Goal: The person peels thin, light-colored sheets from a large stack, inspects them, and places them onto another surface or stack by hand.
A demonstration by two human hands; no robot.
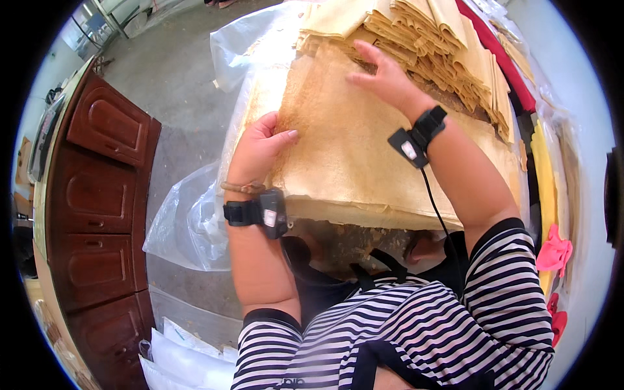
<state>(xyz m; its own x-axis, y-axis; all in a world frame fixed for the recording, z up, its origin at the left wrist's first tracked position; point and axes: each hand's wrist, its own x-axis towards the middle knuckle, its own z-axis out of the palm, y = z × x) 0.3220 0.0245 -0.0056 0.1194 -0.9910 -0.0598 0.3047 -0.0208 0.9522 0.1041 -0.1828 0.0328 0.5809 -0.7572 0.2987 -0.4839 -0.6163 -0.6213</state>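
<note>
Fingers of left hand point(255, 143) pinched on edge of thin tan sheet point(351, 146); right hand point(385, 81) spread wide. Seems light, easily torn; best held by edges.

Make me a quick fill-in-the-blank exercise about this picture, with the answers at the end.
1. The hand nearest the folded tan sheets is the ____ one.
2. The brown bracelet is on the ____ wrist.
3. The black-and-white shirt is patterned with ____.
4. The dark red cabinet stands on the picture's ____ side.

Answers: right; left; stripes; left.
</note>
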